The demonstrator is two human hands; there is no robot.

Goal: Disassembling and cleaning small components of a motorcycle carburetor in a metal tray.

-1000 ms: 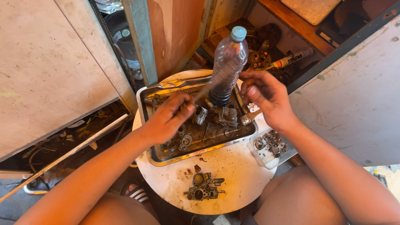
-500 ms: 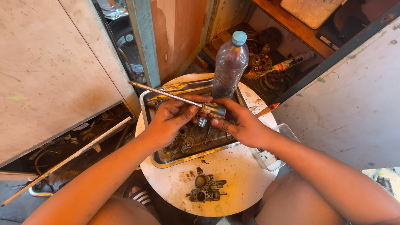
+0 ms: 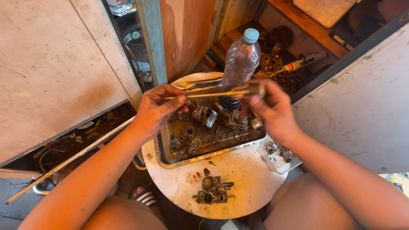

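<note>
Worn plywood panels and open cupboard shelves crowd around a small round white bench [image 3: 238, 187], its top stained with rust and grime. On it sits a shallow metal tray [image 3: 204, 155] holding oily carburettor parts [image 3: 204, 116] — small grey castings, screws and rings scattered over its floor. A clear plastic bottle [image 3: 239, 64] with a blue cap stands upright at the tray's far side. Both hands are raised over the tray and share a long thin metal rod [image 3: 213, 93], held roughly level. The left hand [image 3: 155, 111] pinches the rod's left end, its grip closed with thumb and fingertips on the metal. The right hand [image 3: 272, 111] is wrapped around the thicker right end, fingers curled shut on it. Nearer the person, a carburettor body [image 3: 212, 191] lies alone on the bare bench top, well apart from the tray. Just right of the tray, at the bench edge, a small clear plastic container [image 3: 277, 154] holds more small parts.
</note>
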